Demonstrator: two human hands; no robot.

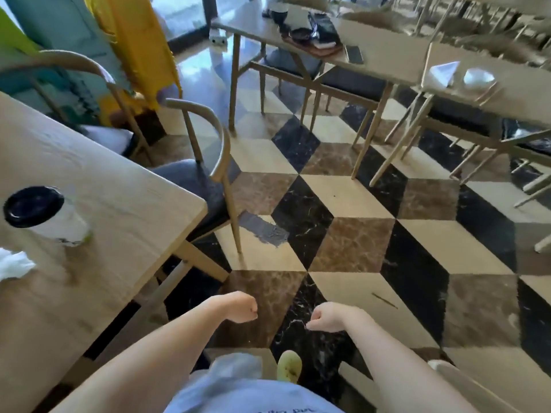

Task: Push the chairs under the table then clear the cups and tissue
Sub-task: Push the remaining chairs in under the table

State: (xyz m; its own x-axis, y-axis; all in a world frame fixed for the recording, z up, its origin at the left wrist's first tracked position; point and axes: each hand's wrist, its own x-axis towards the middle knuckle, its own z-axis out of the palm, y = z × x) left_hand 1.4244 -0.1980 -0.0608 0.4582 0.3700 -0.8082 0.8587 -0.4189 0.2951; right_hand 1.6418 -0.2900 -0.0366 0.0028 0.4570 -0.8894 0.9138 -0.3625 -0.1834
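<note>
Barely begun, by the look of it. Chair out from the counter, seat only partly under. Cup and tissue on top, untouched. Left hand and right hand loosely curled, fingers empty, above the floor.

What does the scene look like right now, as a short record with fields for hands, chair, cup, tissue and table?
left hand: fist closed, empty, over the floor
right hand: fist closed, empty, over the floor
chair: dark seat partly under the table, back sticking out
cup: white, black lid, standing on the table
tissue: crumpled, beside the cup at the left edge
table: light wood
</note>
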